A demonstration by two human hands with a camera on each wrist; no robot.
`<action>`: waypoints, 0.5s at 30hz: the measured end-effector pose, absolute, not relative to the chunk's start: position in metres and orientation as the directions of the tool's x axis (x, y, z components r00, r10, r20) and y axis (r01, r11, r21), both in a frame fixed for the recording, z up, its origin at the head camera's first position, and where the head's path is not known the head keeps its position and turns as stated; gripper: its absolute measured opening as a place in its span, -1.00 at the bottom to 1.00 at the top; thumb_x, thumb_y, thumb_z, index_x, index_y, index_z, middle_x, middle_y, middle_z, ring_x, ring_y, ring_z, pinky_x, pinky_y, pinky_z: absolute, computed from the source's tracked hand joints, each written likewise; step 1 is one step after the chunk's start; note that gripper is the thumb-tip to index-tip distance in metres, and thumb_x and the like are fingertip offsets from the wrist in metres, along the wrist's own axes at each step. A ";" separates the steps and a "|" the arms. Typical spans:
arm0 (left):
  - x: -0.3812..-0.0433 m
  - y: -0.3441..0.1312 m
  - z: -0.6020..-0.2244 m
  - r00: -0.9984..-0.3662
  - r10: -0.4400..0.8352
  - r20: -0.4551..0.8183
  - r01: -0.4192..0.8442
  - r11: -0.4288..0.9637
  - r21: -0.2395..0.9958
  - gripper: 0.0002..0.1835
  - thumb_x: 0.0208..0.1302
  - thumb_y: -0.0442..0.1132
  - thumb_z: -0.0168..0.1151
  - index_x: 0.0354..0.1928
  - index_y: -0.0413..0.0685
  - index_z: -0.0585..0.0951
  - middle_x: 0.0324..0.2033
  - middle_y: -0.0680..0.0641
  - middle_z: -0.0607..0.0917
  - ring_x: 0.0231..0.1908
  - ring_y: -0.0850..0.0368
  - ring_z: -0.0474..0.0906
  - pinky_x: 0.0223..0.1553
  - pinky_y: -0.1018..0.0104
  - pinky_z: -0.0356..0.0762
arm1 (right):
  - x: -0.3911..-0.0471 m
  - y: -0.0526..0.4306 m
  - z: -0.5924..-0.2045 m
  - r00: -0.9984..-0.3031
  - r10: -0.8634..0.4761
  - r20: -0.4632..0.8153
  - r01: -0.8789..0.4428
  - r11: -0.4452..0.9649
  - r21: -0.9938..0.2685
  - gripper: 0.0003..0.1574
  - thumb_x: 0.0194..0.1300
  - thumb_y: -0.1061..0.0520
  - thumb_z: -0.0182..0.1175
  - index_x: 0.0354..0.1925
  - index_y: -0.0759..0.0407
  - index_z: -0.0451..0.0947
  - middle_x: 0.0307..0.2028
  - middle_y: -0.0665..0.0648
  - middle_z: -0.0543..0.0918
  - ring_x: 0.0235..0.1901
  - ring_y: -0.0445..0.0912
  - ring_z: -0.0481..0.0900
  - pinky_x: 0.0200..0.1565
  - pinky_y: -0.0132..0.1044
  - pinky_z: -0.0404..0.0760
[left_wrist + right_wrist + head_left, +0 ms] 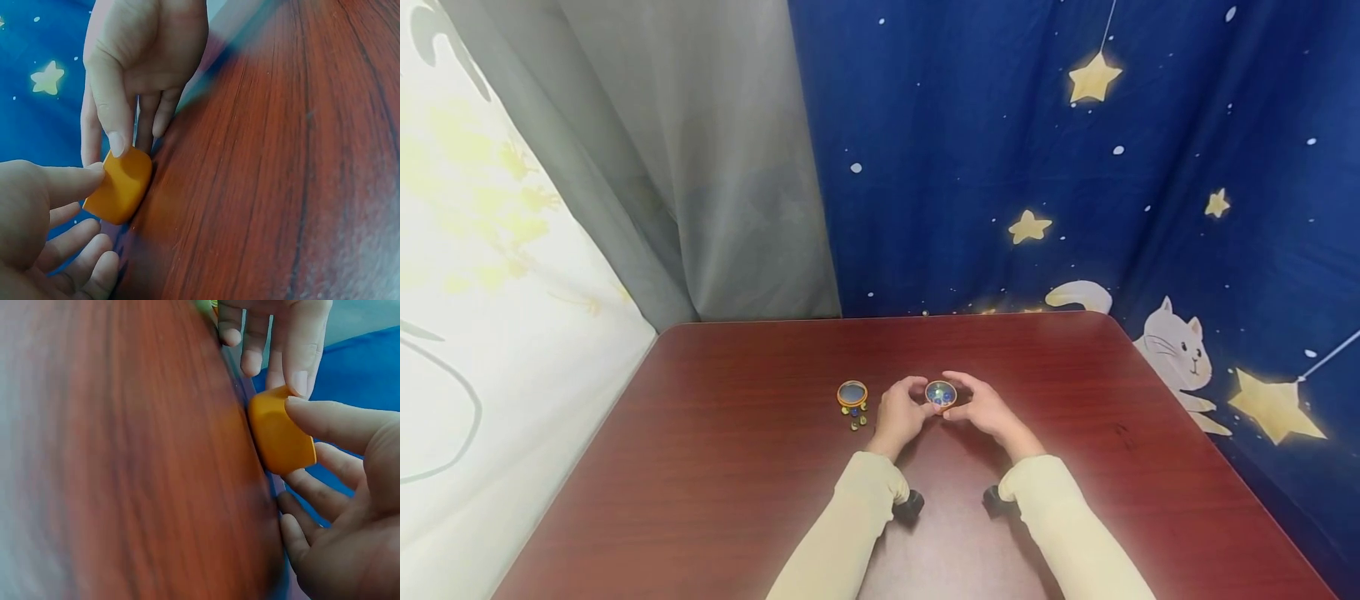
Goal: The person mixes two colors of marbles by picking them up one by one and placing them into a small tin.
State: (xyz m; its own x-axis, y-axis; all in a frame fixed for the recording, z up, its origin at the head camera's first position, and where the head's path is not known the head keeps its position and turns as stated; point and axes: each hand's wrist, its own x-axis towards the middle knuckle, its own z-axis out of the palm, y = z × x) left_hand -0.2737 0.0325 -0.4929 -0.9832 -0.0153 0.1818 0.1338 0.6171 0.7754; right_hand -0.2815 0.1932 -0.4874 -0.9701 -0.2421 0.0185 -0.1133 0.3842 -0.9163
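Note:
A small orange bowl [941, 407] with rounded sides sits on the table between both hands, with blue and greenish bits, like marbles, showing inside it. My left hand [898, 414] holds it from the left, its thumb [75, 182] at the near side of the rim. From the right my right hand [987, 408] grips the same bowl, thumb [334, 422] on the near wall and index finger around the far side. In both wrist views the two thumb tips lie close together on the orange wall, while the other fingers spread loosely behind it.
Left of the hands stands a second orange-rimmed round container [852, 405], greyish inside. Several small yellow-green and blue marbles [854, 412] lie just in front of it. The reddish-brown table [737, 483] ends at a far edge before grey and blue curtains [970, 125].

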 end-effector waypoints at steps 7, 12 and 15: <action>-0.274 0.058 -0.495 -0.981 0.009 0.191 0.156 0.616 0.772 -0.41 -0.27 -0.13 0.44 -0.05 0.04 0.50 -0.31 0.07 0.57 -0.42 0.26 0.48 -0.36 0.32 0.38 | -0.264 0.212 -0.463 -0.964 -0.265 0.011 -0.109 0.355 -0.929 -0.15 -0.18 0.39 0.29 0.15 0.22 0.24 0.05 0.34 0.36 0.03 0.20 0.31 -0.05 -0.01 0.31; -0.272 0.060 -0.501 -0.973 0.050 0.227 0.209 0.612 0.763 -0.32 -0.30 -0.06 0.44 0.00 -0.01 0.46 -0.25 0.02 0.53 -0.33 0.19 0.47 -0.29 0.31 0.39 | -0.261 0.215 -0.459 -0.959 -0.282 0.026 -0.119 0.320 -0.940 -0.18 -0.17 0.37 0.30 0.12 0.26 0.25 0.02 0.38 0.37 0.02 0.23 0.31 -0.03 0.00 0.29; -0.272 0.053 -0.504 -0.968 0.028 0.251 0.208 0.651 0.730 -0.28 -0.34 -0.02 0.45 0.01 0.00 0.46 -0.25 0.01 0.52 -0.27 0.13 0.44 -0.25 0.25 0.36 | -0.262 0.208 -0.459 -0.942 -0.335 0.029 -0.135 0.297 -0.945 -0.19 -0.12 0.34 0.29 0.14 0.28 0.22 0.02 0.42 0.35 0.02 0.25 0.30 -0.02 0.00 0.28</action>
State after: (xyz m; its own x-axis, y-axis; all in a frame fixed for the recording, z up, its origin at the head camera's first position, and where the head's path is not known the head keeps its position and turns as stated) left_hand -0.2723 0.0531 -0.5044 -0.9677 0.0277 0.2506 0.2078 0.6507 0.7303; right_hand -0.2623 0.2083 -0.4587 -0.9416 -0.3355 0.0290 -0.1349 0.2969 -0.9453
